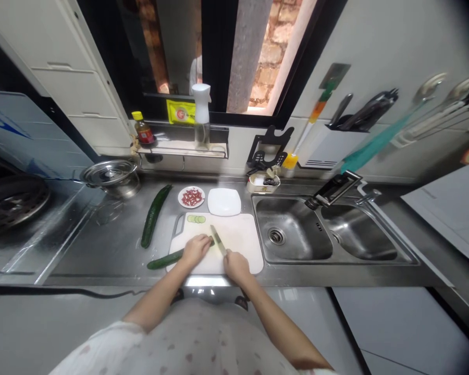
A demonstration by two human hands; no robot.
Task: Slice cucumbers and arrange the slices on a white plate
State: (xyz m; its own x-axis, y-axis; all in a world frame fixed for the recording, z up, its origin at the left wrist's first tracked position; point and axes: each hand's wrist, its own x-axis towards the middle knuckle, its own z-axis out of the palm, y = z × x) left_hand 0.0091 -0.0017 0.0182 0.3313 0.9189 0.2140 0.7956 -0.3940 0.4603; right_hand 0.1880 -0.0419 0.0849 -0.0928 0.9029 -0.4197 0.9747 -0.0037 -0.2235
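Pressed down on a cucumber [166,260] is my left hand [197,250], its fingers closed round the part near the cut end. The cucumber lies across the lower left of a white cutting board [242,234]. My right hand [236,265] grips the handle of a kitchen knife [218,240], whose blade points away from me, close beside the cucumber's end. Several thin cucumber slices [196,219] overlap in a row at the board's upper left. A second, whole cucumber [155,216] rests on the steel counter left of the board.
Behind the board stand a plate [202,201] of chopped red pieces and a white square dish [224,201]. A double sink [297,255] lies to the right, under a black faucet [332,190]. A lidded steel pot [115,179] sits at the back left.
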